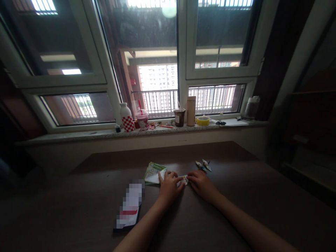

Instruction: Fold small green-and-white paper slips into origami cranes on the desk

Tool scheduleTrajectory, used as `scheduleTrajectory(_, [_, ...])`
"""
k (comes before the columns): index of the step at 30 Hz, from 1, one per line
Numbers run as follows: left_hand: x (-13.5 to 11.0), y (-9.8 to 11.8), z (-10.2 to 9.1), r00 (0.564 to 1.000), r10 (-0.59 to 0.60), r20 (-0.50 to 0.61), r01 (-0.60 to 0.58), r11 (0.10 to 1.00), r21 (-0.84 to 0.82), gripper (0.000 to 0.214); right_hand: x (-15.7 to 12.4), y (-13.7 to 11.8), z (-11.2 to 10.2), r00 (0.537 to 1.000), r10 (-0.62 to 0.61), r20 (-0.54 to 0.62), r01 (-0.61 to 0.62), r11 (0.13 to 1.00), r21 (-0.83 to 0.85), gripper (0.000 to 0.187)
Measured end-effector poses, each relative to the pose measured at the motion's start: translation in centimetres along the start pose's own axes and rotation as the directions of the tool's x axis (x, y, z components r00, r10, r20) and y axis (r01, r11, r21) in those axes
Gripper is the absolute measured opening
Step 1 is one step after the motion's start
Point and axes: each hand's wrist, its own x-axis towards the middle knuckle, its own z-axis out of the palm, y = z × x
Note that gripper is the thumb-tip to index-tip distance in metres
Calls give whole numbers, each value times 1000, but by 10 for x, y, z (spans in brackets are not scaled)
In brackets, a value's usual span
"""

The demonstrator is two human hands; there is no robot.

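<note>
A small folded piece of patterned paper (184,180) lies on the dark wooden table (236,210) between my two hands. My left hand (169,186) pinches its left side, fingers curled. My right hand (201,183) presses its right end, fingers closed together. Just behind my left hand lies a green and white stack of paper sheets (154,173). Two small folded paper figures (203,164) sit on the table beyond my right hand.
A phone (129,207) lies to the left of my left arm. The windowsill (105,133) holds a red-checked bottle (126,117), a pink cup (142,119), a dark cup (179,117), a tall beige flask (191,110), a yellow tape roll (203,120) and scissors (221,123).
</note>
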Motion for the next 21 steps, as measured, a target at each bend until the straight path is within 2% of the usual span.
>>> scheduleTrajectory(11, [2, -1, 4, 1000, -3, -4, 3, 1000, 12, 21, 1, -6, -5, 997, 15, 79, -8, 997, -78, 27])
scheduleTrajectory(21, [4, 2, 4, 1000, -5, 21, 5, 1000, -17, 23, 1, -5, -3, 991, 60, 124, -51, 996, -74, 30])
